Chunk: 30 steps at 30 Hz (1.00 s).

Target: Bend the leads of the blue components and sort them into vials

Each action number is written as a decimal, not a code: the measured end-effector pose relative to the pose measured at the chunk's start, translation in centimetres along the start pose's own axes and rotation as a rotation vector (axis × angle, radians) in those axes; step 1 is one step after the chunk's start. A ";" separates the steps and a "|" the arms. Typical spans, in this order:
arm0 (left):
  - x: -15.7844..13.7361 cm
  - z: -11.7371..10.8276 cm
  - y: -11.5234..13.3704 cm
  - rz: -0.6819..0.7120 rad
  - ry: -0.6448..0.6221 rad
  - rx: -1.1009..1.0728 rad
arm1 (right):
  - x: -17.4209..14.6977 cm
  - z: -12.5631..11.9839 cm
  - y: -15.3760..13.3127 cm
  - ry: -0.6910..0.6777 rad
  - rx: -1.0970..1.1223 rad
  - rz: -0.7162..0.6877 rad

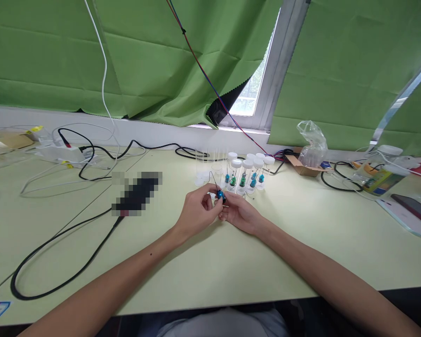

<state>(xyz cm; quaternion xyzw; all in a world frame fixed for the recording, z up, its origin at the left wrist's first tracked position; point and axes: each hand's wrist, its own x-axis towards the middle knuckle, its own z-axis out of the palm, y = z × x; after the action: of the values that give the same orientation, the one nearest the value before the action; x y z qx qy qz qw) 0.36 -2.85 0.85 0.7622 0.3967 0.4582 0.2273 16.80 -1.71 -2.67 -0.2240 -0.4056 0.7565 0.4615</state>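
Observation:
My left hand and my right hand meet over the middle of the table, fingers closed around a small shiny blue piece with a thin dark wire standing up from it. Fingertips hide part of this piece, and its exact kind is unclear. Just beyond my right hand stand several clear tubes with white caps. Inside them are small blue pieces and green pieces with thin wires. Behind my left hand are clear tubes without caps, with white caps lying close by.
A pixelated dark device with a looped black cable lies left. Farther back are a white power strip and tangled cords. At right stand a small cardboard box with a plastic bag, a jar and phones.

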 end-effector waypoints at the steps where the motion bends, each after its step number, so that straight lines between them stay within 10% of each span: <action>1: 0.0 0.0 0.0 0.001 0.003 0.002 | 0.0 0.0 0.0 -0.001 0.007 -0.001; 30: 0.0 0.0 0.4 0.004 -0.030 -0.004 | 0.0 0.2 0.0 -0.011 -0.010 -0.007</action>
<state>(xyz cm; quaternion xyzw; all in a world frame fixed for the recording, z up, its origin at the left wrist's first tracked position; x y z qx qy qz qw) 0.49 -3.09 1.15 0.7693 0.3909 0.4481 0.2336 16.67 -1.83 -2.54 -0.2206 -0.4129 0.7540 0.4608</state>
